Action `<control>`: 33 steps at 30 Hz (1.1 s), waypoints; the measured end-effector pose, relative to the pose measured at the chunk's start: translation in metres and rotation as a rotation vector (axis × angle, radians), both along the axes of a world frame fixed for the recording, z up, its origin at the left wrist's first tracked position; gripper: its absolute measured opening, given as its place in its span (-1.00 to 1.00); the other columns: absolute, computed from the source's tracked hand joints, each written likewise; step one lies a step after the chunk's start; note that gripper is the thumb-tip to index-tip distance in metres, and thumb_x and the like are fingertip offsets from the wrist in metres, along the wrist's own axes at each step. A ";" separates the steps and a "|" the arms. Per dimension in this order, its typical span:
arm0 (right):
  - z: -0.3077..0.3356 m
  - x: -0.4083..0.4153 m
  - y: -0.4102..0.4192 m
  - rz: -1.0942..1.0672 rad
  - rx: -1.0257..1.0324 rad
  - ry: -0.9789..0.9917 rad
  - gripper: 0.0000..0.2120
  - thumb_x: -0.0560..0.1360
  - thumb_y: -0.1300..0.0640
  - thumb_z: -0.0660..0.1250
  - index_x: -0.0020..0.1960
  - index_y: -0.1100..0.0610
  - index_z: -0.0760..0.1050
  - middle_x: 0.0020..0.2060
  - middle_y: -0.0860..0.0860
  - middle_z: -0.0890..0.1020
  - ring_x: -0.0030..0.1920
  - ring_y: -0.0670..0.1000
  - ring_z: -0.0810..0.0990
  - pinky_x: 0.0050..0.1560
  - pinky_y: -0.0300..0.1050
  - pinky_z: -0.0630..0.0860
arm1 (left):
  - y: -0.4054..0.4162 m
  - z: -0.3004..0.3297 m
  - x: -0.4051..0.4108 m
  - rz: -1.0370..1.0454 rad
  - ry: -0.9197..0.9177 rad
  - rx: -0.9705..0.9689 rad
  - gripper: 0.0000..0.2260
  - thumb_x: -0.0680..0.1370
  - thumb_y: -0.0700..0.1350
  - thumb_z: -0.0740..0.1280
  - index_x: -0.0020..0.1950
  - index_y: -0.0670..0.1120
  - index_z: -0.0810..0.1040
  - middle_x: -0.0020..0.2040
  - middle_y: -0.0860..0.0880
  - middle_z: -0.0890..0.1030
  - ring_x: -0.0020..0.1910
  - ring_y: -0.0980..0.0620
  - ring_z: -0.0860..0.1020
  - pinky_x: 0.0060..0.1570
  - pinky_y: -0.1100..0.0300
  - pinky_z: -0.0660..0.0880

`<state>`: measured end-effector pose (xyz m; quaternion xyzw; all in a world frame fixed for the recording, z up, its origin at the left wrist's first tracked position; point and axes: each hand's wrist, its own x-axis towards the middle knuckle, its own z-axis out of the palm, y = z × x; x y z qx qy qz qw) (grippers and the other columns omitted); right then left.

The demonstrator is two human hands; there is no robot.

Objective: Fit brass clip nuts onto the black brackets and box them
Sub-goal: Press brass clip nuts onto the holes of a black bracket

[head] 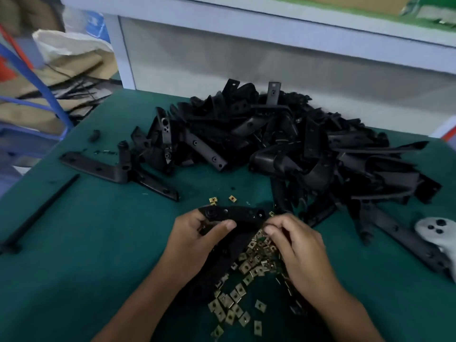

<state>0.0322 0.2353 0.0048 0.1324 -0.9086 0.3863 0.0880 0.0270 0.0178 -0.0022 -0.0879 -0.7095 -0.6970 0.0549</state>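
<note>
My left hand (197,239) grips a black bracket (237,213) near the front middle of the green table, thumb across its face. My right hand (296,245) has its fingers curled at the bracket's right end, pinching what looks like a brass clip nut, mostly hidden by the fingers. Several loose brass clip nuts (246,270) lie scattered beneath and between my hands, trailing toward the front edge. A large heap of black brackets (283,144) fills the far middle and right of the table.
A single L-shaped bracket (116,169) and a thin black rod (42,208) lie at the left. A grey piece with holes (434,230) sits at the right edge. A white shelf unit (246,53) stands behind the table; cardboard and bags (61,70) are at the far left.
</note>
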 end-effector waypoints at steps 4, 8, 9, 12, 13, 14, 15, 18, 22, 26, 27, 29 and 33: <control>0.003 0.004 0.005 0.017 -0.108 -0.066 -0.79 0.65 -0.13 0.19 0.06 -0.07 0.56 -0.06 -0.23 0.66 -0.06 -0.16 0.64 -0.05 -0.25 0.52 | 0.003 0.003 0.002 0.040 0.008 -0.008 -0.84 0.45 -0.01 0.43 -0.12 0.27 0.72 -0.17 0.18 0.73 -0.17 0.27 0.68 -0.21 0.46 0.52; 0.020 0.000 0.001 -0.006 -0.548 -0.258 -0.82 0.62 -0.11 0.17 0.08 -0.19 0.55 -0.09 -0.08 0.69 -0.34 -0.08 0.41 -0.24 -0.17 0.44 | 0.003 0.001 0.003 0.042 -0.015 0.014 -0.86 0.45 0.00 0.43 -0.11 0.26 0.71 -0.19 0.16 0.73 -0.20 0.24 0.68 -0.22 0.43 0.53; 0.028 -0.005 -0.001 0.018 -0.680 -0.319 -0.80 0.62 -0.05 0.19 0.07 -0.15 0.59 -0.11 -0.04 0.69 -0.35 -0.10 0.36 -0.26 -0.20 0.42 | 0.003 0.002 0.004 0.040 -0.016 0.016 -0.86 0.45 0.01 0.43 -0.10 0.27 0.71 -0.19 0.17 0.73 -0.19 0.24 0.68 -0.22 0.42 0.53; 0.053 -0.023 -0.005 0.107 -0.959 -0.507 -0.74 0.67 0.16 0.18 0.07 0.04 0.66 -0.12 0.02 0.69 -0.34 -0.13 0.34 -0.35 -0.24 0.38 | 0.004 0.003 0.004 0.039 0.004 0.001 -0.84 0.47 0.00 0.43 -0.08 0.28 0.70 -0.16 0.18 0.73 -0.17 0.24 0.68 -0.20 0.41 0.54; 0.060 -0.029 -0.006 0.138 -1.014 -0.554 -0.72 0.67 0.22 0.17 0.06 0.09 0.67 -0.11 0.05 0.69 -0.34 -0.13 0.36 -0.36 -0.25 0.37 | 0.003 0.002 0.004 0.041 0.010 0.001 -0.84 0.48 -0.02 0.43 -0.07 0.28 0.70 -0.15 0.17 0.73 -0.16 0.24 0.68 -0.19 0.42 0.54; 0.065 -0.033 -0.008 0.159 -1.064 -0.595 -0.73 0.66 0.26 0.18 0.04 0.13 0.66 -0.11 0.08 0.69 -0.34 -0.13 0.37 -0.38 -0.27 0.36 | 0.003 0.002 0.004 0.039 0.013 0.003 -0.84 0.49 -0.02 0.43 -0.06 0.27 0.70 -0.14 0.16 0.73 -0.15 0.23 0.69 -0.18 0.42 0.54; 0.068 -0.037 -0.009 0.170 -1.109 -0.633 -0.76 0.63 0.29 0.20 0.02 0.15 0.65 -0.10 0.11 0.69 -0.35 -0.12 0.39 -0.39 -0.29 0.35 | 0.002 0.001 0.005 0.037 0.019 0.001 -0.84 0.49 -0.03 0.43 -0.05 0.25 0.71 -0.13 0.15 0.74 -0.14 0.23 0.69 -0.18 0.42 0.55; 0.067 -0.042 -0.005 0.172 -1.123 -0.750 -0.88 0.55 0.27 0.23 0.00 0.18 0.54 -0.09 0.17 0.70 -0.37 -0.11 0.39 -0.41 -0.30 0.32 | 0.001 0.000 0.004 0.044 0.027 -0.002 -0.87 0.50 -0.02 0.44 -0.06 0.23 0.71 -0.14 0.11 0.73 -0.17 0.20 0.69 -0.20 0.40 0.55; 0.061 -0.042 0.013 0.157 -0.771 -0.774 -0.78 0.66 0.30 0.19 -0.02 0.16 0.60 -0.09 0.03 0.70 -0.32 -0.13 0.38 -0.36 -0.29 0.32 | 0.002 -0.001 0.003 0.034 -0.001 -0.036 -0.93 0.50 0.06 0.48 -0.05 0.23 0.71 -0.13 0.11 0.74 -0.16 0.17 0.70 -0.20 0.37 0.57; 0.063 -0.042 0.032 0.099 -0.174 -0.634 -0.87 0.65 0.09 0.31 0.06 -0.02 0.64 -0.03 -0.17 0.73 -0.05 -0.29 0.63 -0.08 -0.37 0.45 | 0.002 -0.002 0.003 0.043 0.000 -0.056 -0.91 0.48 0.11 0.44 -0.03 0.24 0.69 -0.13 0.13 0.73 -0.18 0.19 0.69 -0.23 0.40 0.55; 0.063 -0.043 0.034 0.098 -0.130 -0.630 -0.90 0.63 0.08 0.34 0.04 -0.01 0.65 -0.04 -0.18 0.73 -0.01 -0.30 0.63 0.02 -0.33 0.44 | 0.002 -0.002 0.003 0.052 0.001 -0.047 -0.91 0.48 0.07 0.43 -0.04 0.23 0.69 -0.14 0.13 0.73 -0.19 0.19 0.69 -0.24 0.40 0.55; 0.062 -0.043 0.036 0.094 -0.061 -0.654 -0.93 0.57 0.06 0.42 -0.02 0.00 0.68 -0.08 -0.19 0.74 0.01 -0.29 0.64 0.18 -0.20 0.45 | 0.001 -0.004 0.003 0.050 0.006 -0.053 -0.90 0.50 0.03 0.43 -0.05 0.23 0.69 -0.16 0.12 0.72 -0.21 0.19 0.68 -0.25 0.40 0.55; 0.059 -0.043 0.036 0.051 0.060 -0.668 -0.83 0.49 -0.10 0.49 -0.14 -0.01 0.68 -0.15 -0.16 0.74 -0.03 -0.19 0.67 0.20 -0.09 0.49 | 0.001 -0.005 0.004 0.040 0.010 -0.067 -0.85 0.47 0.26 0.45 -0.03 0.26 0.68 -0.12 0.13 0.73 -0.16 0.17 0.69 -0.23 0.39 0.56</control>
